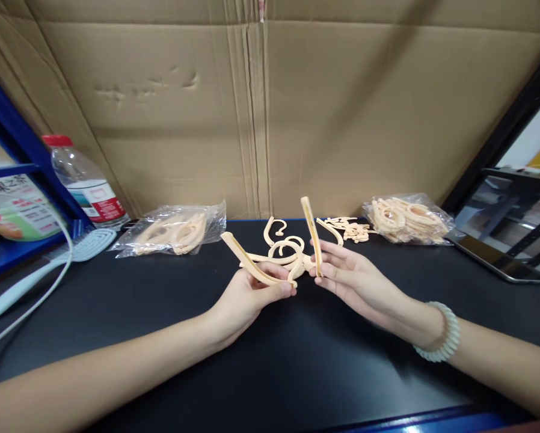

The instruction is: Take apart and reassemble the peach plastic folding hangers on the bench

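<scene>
My left hand (247, 296) is closed on a long curved beige plastic piece (252, 264) that slants up to the left. My right hand (351, 275) pinches a second beige plastic strip (312, 231), held nearly upright. The lower ends of the two pieces come close together between my hands, above the black table (162, 337). Just behind my hands lie loose beige hook-shaped parts (284, 245) on the table. A pale bead bracelet (442, 335) circles my right wrist.
Two clear bags of beige parts lie at the back, one on the left (173, 230) and one on the right (408, 218), with small loose pieces (352, 228) between. A water bottle (86, 183), white brush (49, 264) and blue shelf (12, 156) stand left; a tablet (500, 255) right. Cardboard (270, 108) walls the back.
</scene>
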